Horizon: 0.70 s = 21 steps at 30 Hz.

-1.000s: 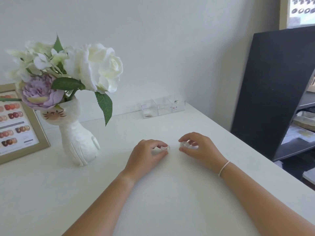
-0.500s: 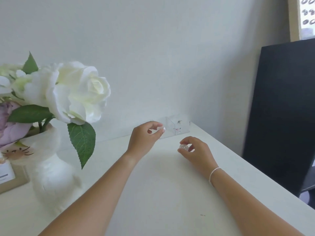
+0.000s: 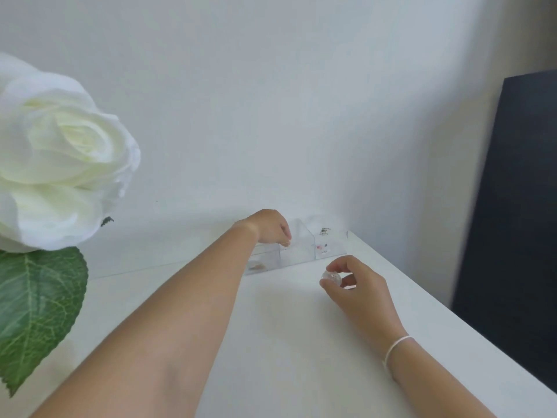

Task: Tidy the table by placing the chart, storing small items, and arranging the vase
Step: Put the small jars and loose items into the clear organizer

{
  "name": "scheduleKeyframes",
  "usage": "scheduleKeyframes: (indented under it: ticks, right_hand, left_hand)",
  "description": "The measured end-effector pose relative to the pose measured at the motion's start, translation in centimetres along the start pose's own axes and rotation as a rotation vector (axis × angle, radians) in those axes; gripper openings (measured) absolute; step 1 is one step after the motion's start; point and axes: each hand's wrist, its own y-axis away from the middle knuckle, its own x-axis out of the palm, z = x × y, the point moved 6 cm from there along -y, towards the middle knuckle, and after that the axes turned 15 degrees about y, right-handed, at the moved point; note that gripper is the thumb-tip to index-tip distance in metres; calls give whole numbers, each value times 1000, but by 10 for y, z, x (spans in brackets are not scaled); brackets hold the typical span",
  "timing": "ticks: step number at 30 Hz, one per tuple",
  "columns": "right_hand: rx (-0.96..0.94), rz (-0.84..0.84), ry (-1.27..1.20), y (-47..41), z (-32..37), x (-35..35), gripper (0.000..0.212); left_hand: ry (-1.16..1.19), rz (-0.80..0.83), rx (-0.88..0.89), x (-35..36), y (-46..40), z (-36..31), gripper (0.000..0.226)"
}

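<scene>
Over the organizer [image 3: 301,251], left hand [image 3: 271,226] hangs curled.

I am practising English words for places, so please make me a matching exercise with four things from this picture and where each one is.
Things:
1. white rose
2. clear organizer box
3. small clear item
4. black panel

Places:
A. pinched in the right hand
B. at the right edge, beside the table
C. close to the camera, at the left
D. against the wall, under the left hand

Pairs: 1-C, 2-D, 3-A, 4-B
</scene>
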Motion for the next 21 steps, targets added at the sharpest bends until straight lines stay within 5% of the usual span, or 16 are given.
scheduleKeyframes:
  ticks: [6,14,17,21]
  right_hand:
    - [13,0,-21,0,2,-2,14]
    - [30,-10,-46,0,2,-4,13]
    - [30,-11,-33,1,2,-5,13]
    - [52,-18,-25,2,3,-6,12]
  left_hand:
    - [-135,125,-155,5,-2,-7,40]
    - [-162,119,-119,0,-3,-12,37]
    - [-33,-9,-22,-11,0,-15,27]
    - [179,-382,112,-25,29,-1,25]
